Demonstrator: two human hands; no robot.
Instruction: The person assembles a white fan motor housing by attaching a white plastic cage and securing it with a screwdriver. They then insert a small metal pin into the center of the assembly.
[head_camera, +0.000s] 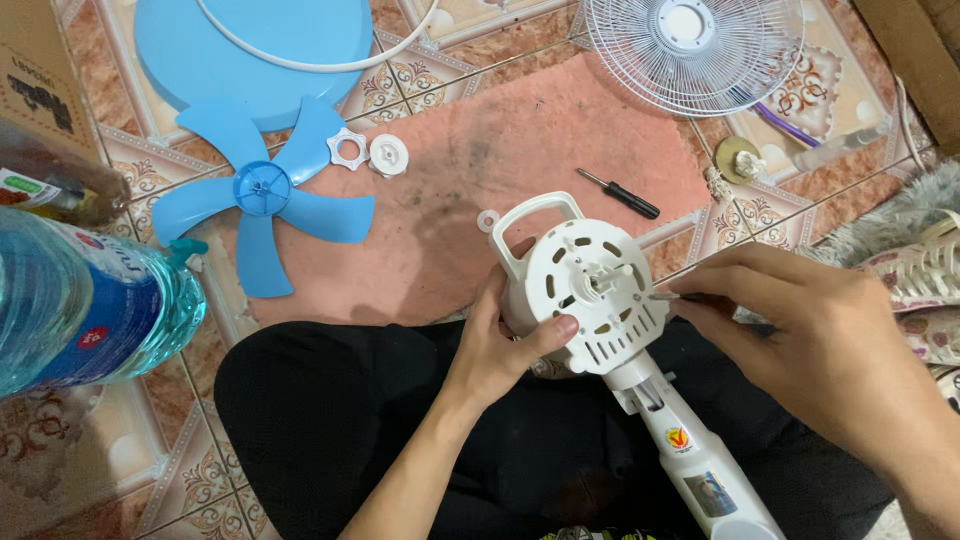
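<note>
The left hand (497, 345) gripped the white fan motor housing (590, 292) at lower centre of the frame, its fingers (556, 328) clenched around the housing's left side with the thumb pressed on the round, slotted front face. The housing rested over the person's lap, its carry handle pointing toward the upper left and its white neck (690, 450) running down toward the lower right edge. The right hand (800, 335) came in from the right, its fingers pinched on a thin tool (668, 296) whose tip touched the right rim of the housing; the tool's handle was hidden inside the hand.

Behind the housing lay a pink cloth (520, 170) spread on the patterned tile floor (800, 200). On the cloth, just above the housing, sat a black-handled screwdriver (620, 193). At the cloth's left edge lay a blue fan blade (262, 190), with a white nut (347, 149) and a white cap (388, 155) beside it. A blue round base (250, 50) lay at upper left, and a white wire fan guard (695, 40) at upper right. A blue-tinted plastic bottle (80, 305) filled the left edge, close to the camera.
</note>
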